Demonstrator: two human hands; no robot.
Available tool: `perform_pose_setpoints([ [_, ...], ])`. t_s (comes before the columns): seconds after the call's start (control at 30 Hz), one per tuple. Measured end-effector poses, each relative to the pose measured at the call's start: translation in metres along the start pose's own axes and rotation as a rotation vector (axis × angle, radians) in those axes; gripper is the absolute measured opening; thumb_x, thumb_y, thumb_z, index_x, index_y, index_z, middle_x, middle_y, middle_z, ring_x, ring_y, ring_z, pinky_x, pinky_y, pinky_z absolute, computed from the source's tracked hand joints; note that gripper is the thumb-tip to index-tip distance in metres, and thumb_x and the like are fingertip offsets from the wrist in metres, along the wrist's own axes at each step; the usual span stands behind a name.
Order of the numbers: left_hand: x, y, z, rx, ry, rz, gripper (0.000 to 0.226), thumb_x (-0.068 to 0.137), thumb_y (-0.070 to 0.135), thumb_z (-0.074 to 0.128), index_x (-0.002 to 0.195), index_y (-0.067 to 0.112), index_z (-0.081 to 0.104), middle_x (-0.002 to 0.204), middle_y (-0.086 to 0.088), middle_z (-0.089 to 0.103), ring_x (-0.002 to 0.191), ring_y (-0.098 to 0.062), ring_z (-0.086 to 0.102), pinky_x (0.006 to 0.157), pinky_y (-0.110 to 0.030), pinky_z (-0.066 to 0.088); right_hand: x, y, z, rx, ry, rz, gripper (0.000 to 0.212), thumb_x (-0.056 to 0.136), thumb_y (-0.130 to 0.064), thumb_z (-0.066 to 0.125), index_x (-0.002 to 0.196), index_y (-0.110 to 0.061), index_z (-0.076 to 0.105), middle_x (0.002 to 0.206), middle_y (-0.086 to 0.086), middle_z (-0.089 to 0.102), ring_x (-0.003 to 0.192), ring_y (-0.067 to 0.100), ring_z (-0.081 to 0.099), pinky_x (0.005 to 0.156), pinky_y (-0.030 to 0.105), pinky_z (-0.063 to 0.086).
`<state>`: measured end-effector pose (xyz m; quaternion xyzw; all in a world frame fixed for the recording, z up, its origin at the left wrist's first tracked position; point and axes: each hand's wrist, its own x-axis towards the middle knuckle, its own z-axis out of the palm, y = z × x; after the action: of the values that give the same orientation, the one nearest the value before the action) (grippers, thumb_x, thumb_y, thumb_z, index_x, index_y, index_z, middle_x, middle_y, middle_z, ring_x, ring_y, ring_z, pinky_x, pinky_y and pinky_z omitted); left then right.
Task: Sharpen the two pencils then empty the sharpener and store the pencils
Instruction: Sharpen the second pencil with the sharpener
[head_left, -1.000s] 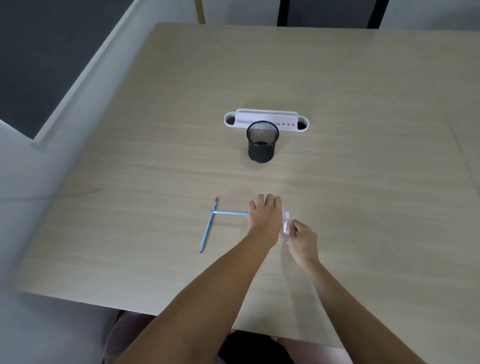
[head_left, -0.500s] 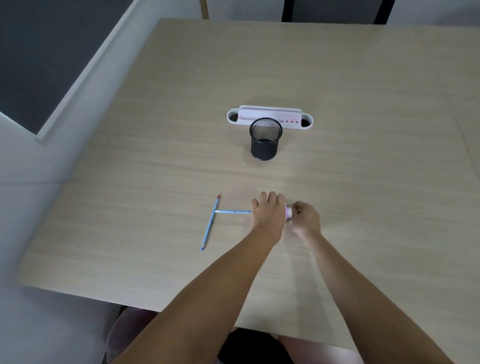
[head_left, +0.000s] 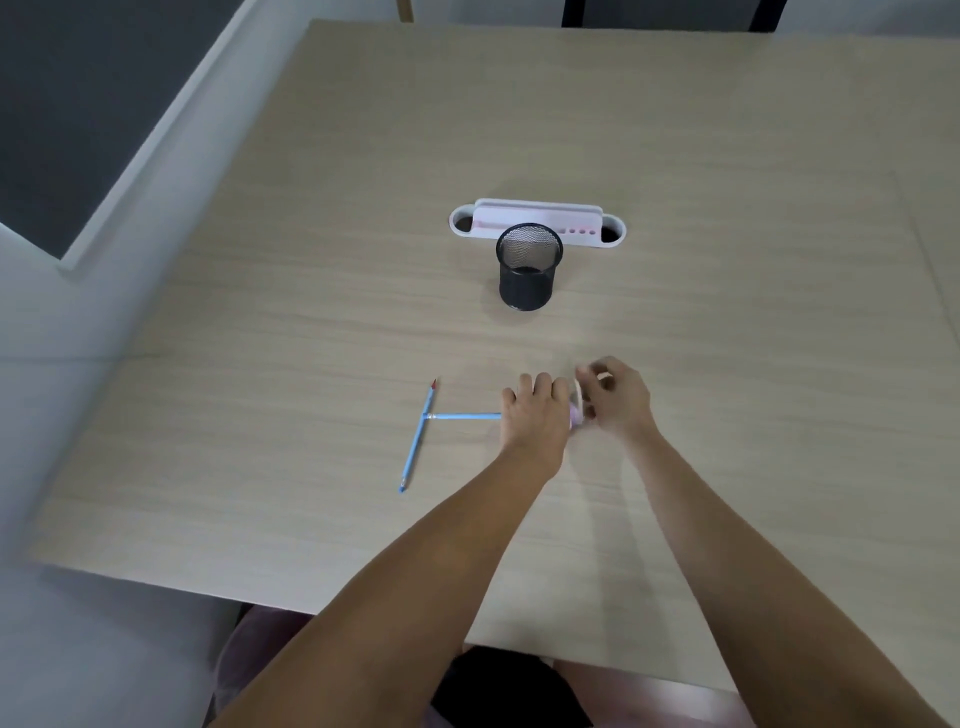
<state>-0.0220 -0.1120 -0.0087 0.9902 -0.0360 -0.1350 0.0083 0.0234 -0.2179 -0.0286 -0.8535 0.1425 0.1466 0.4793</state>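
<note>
Two blue pencils lie in a T on the table. One pencil (head_left: 417, 436) runs near to far with a red end at the far tip. The other pencil (head_left: 465, 417) points sideways, its right end inside my left hand (head_left: 535, 415), which is closed on it. A small pink sharpener (head_left: 575, 411) shows between my two hands. My right hand (head_left: 615, 397) is closed around it, fingers blurred by motion. A black mesh cup (head_left: 530, 267) stands farther back, in front of a white and pink holder (head_left: 537, 223).
The wooden table (head_left: 727, 312) fills the view; its near edge runs just above my lap. A grey wall and a dark panel lie to the left. Dark chair backs stand past the far edge.
My right hand has moved up against the left hand and farther from me, fingers turning on the sharpener. The left hand and the pencils have barely moved.
</note>
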Motion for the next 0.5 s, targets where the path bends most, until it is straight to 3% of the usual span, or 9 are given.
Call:
perform_pose_setpoints([
  [0.1,0.0,-0.001,-0.003,-0.005,-0.012,-0.005,0.055,0.077,0.013,0.072,0.122,0.011,0.041,0.122,-0.008,0.047,0.112,-0.028,0.043,0.085,-0.034,0.036,-0.006,0.011,0.013,-0.078,-0.027,0.094,0.019,0.084,-0.018,0.053,0.067,-0.01,0.056,0.061,0.005,0.055,0.061,0.025,0.047,0.05,0.028,0.033],
  [0.2,-0.002,-0.001,-0.004,0.021,-0.021,0.004,0.053,0.074,0.006,0.07,0.119,0.01,0.041,0.12,-0.008,0.046,0.11,-0.027,0.043,0.08,-0.033,0.033,-0.039,0.026,0.015,-0.169,-0.036,0.095,0.029,0.081,-0.006,0.045,0.054,-0.013,0.038,0.052,0.0,0.041,0.058,0.025,0.037,0.048,0.03,0.027],
  [0.3,-0.002,-0.002,-0.002,0.038,-0.011,-0.002,0.056,0.071,0.006,0.073,0.117,0.01,0.041,0.118,-0.008,0.047,0.108,-0.027,0.044,0.078,-0.033,0.033,-0.068,0.04,0.004,-0.176,-0.11,0.032,0.035,0.091,-0.014,0.043,0.056,-0.014,0.042,0.051,-0.005,0.044,0.053,0.018,0.043,0.053,0.021,0.034],
  [0.4,-0.001,0.0,-0.002,0.028,-0.014,0.014,0.055,0.072,0.007,0.072,0.117,0.01,0.042,0.119,-0.009,0.047,0.108,-0.028,0.044,0.084,-0.034,0.036,-0.064,0.034,-0.011,-0.078,-0.148,-0.017,0.036,0.093,-0.022,0.045,0.058,-0.014,0.046,0.052,-0.002,0.048,0.051,0.018,0.046,0.061,0.033,0.04],
  [0.5,0.001,0.003,-0.003,-0.031,-0.001,-0.034,0.05,0.079,0.016,0.07,0.121,0.01,0.042,0.123,-0.009,0.048,0.113,-0.029,0.044,0.087,-0.034,0.036,-0.042,0.016,-0.022,-0.09,-0.095,-0.076,0.04,0.09,-0.026,0.049,0.051,-0.017,0.051,0.054,0.006,0.051,0.055,0.024,0.049,0.061,0.034,0.04],
])
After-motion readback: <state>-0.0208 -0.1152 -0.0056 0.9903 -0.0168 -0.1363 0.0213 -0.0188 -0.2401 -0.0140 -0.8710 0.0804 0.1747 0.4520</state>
